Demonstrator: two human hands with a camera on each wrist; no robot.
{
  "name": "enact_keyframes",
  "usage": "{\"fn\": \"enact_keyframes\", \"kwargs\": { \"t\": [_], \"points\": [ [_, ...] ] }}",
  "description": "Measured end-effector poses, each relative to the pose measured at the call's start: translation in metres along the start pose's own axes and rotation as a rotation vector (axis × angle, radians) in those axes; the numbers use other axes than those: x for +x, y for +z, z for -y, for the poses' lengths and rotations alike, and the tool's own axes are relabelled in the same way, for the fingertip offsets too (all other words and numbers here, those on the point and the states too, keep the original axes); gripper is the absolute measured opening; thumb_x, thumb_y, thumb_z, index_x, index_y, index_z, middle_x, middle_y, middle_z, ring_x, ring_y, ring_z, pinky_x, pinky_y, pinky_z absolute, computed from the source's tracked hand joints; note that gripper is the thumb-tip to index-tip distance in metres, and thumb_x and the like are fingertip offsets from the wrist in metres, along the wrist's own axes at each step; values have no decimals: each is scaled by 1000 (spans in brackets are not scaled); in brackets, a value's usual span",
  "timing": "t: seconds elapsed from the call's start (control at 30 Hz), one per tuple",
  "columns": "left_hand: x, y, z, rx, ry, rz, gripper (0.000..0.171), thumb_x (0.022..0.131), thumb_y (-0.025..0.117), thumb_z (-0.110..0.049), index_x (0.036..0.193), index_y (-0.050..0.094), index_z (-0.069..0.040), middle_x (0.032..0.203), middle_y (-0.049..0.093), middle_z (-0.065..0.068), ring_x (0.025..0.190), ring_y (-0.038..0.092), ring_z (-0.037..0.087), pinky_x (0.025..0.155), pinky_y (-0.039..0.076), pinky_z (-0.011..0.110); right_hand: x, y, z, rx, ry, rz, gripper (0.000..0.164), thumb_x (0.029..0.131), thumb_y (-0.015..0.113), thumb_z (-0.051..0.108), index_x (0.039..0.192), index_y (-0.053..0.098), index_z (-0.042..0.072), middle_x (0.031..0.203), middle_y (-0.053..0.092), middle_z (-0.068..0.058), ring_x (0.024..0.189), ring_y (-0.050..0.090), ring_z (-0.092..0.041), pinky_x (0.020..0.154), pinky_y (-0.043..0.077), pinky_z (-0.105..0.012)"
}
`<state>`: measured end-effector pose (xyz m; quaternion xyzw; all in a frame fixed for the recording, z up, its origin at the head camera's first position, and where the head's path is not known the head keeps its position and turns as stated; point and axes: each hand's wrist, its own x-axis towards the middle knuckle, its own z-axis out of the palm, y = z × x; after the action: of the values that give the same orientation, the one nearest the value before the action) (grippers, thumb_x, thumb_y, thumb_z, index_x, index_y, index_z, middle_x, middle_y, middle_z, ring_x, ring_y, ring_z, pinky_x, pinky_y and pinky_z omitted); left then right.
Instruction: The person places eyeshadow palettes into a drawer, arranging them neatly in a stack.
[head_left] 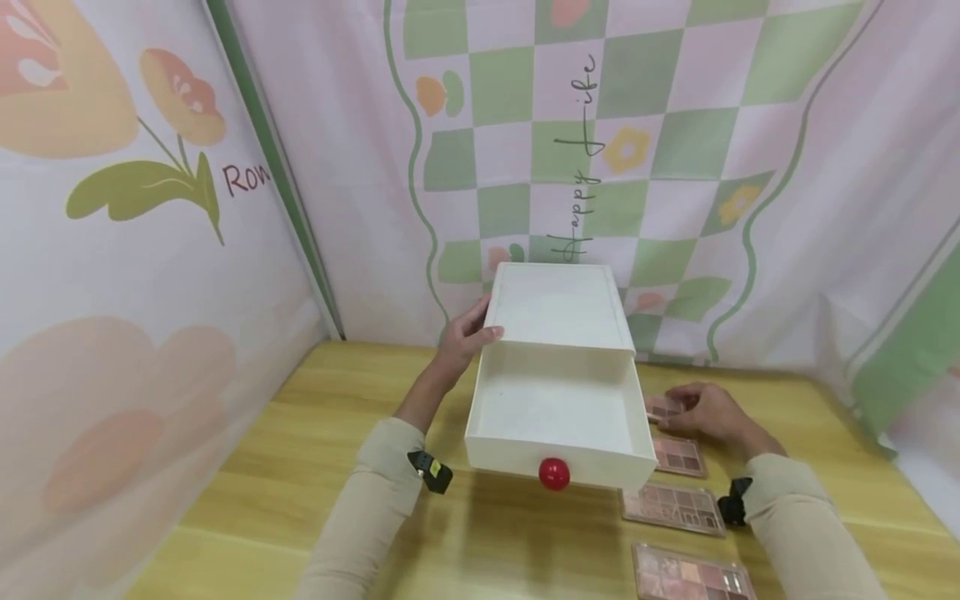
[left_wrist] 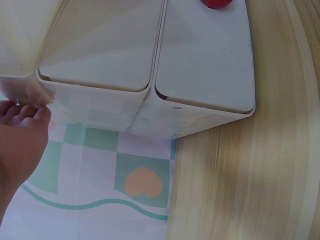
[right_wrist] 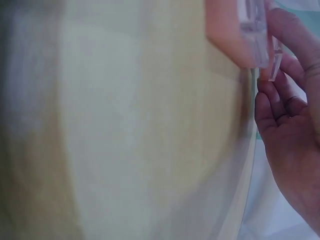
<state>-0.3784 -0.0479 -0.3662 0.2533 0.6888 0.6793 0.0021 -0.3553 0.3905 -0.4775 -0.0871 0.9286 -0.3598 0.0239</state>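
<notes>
A white drawer cabinet has its top drawer pulled out, with a red knob on the front. The drawer's floor is bare. My left hand rests against the cabinet's left side near the top, thumb at the front edge; in the left wrist view the fingers touch the side wall beside the open drawer. Right of the cabinet, my right hand pinches the farthest eyeshadow palette between thumb and fingers. The right wrist view shows its clear edge at the fingers.
Toward me from that palette lie a small palette, a wider one and another at the bottom edge. Two shut drawers sit below the open one. A printed curtain hangs behind the wooden table.
</notes>
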Motion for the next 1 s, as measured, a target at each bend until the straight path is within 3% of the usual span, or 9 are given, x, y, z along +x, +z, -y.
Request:
{"fn": "enact_keyframes", "kwargs": {
  "t": [0.13, 0.3, 0.43, 0.5, 0.7, 0.8, 1.0],
  "points": [
    [-1, 1, -1, 1, 8, 0, 80, 89, 58, -23, 160, 26, -5, 168, 27, 17, 153, 34, 35, 126, 34, 45, -5, -1, 3, 119, 72, 25, 81, 79, 86, 26, 139, 49, -15, 127, 61, -32, 106, 63, -27, 78, 57, -21],
    [-2, 1, -3, -1, 15, -1, 80, 89, 58, -23, 160, 26, -6, 169, 26, 17, 153, 35, 36, 125, 35, 45, -7, -6, 8, 179, 145, 40, 88, 79, 86, 30, 145, 44, -11, 134, 55, -32, 111, 62, -30, 83, 60, -25],
    [-2, 0, -2, 1, 12, 1, 79, 90, 58, -23, 161, 26, -7, 169, 26, 16, 154, 34, 35, 125, 35, 45, -8, -11, 12, 107, 120, 25, 82, 80, 84, 31, 143, 49, -8, 133, 57, -31, 114, 60, -34, 87, 58, -31],
    [-2, 0, -1, 1, 9, 3, 79, 90, 58, -23, 161, 26, -8, 169, 26, 15, 154, 34, 35, 126, 35, 45, -7, -14, 13, 6, 65, -5, 75, 81, 84, 32, 138, 55, -7, 128, 62, -29, 112, 61, -34, 86, 55, -29],
    [-1, 0, 2, -4, -1, 13, 78, 91, 57, -22, 161, 25, -8, 170, 24, 14, 155, 31, 33, 127, 32, 44, -8, -24, 17, -108, -63, -79, 65, 78, 86, 29, 126, 64, -9, 113, 69, -24, 93, 59, -16, 74, 51, -21],
    [-1, 0, 1, -11, -1, 8, 77, 92, 58, -20, 161, 26, -8, 169, 25, 14, 155, 31, 33, 127, 32, 45, -9, -30, 20, -132, -91, -116, 64, 77, 87, 29, 124, 66, -9, 107, 68, -22, 88, 55, -14, 69, 49, -20],
    [0, 2, 0, -21, -1, 1, 77, 91, 58, -20, 161, 26, -6, 169, 25, 15, 155, 32, 34, 126, 34, 46, -17, -41, 32, -143, -69, -110, 71, 79, 86, 35, 130, 62, -9, 122, 65, -33, 105, 62, -40, 81, 51, -32]
  ]
}}
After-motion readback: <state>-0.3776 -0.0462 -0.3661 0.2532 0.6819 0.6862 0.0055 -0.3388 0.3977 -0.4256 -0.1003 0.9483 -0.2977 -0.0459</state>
